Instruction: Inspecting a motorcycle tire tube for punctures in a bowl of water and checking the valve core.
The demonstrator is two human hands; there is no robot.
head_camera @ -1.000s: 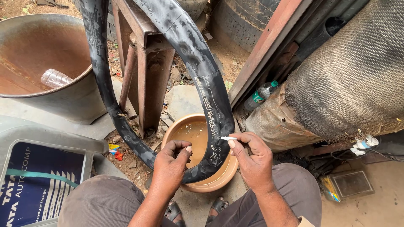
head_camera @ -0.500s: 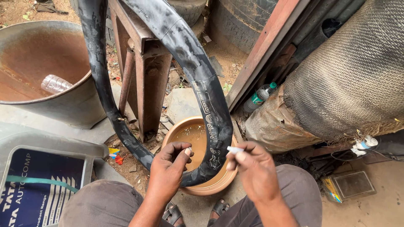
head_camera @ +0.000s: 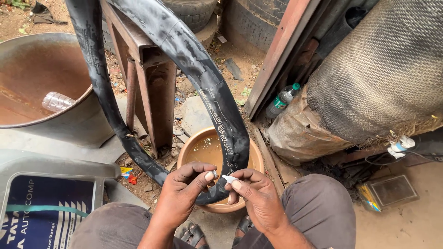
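Both hands pinch shut at a black inner tube (head_camera: pixel 221 120) looped over an orange water basin (head_camera: pixel 258 161): left hand (head_camera: pixel 182 193) steadying rubber, right hand (head_camera: pixel 258 196) gripping a small white nozzle (head_camera: pixel 228 178), best kept square to the spot.

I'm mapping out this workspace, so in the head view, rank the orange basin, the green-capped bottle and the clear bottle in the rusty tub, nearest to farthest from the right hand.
1. Orange basin: just beyond the right hand, holding murky water.
2. Green-capped bottle: farther up and right, leaning by the rusty beam.
3. Clear bottle: far left, inside the rusty tub.
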